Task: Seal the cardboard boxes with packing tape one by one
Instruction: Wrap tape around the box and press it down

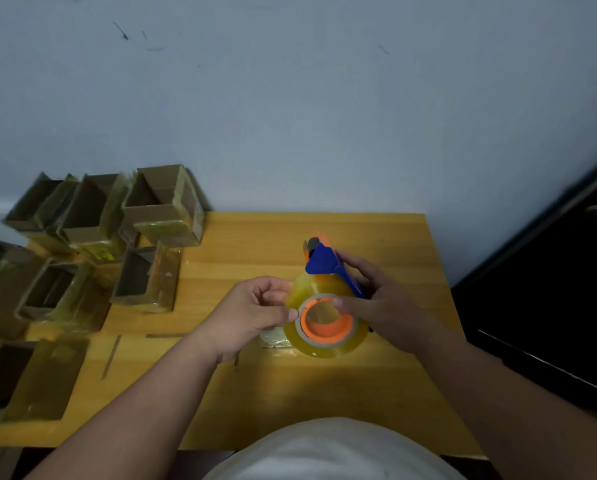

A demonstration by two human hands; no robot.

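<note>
Tape roll (325, 323) gripped in right hand (376, 299), left hand (255, 306) fingers pinching its loose end; slack could fold, sticking to itself.

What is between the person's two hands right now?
In the head view, a yellowish clear packing tape roll on a blue and orange dispenser sits between the left hand and right hand; both hold it.

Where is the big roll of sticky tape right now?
In the head view, the tape roll sits in its blue dispenser above the wooden table, held between the left hand and right hand, right of the cardboard boxes.
</note>
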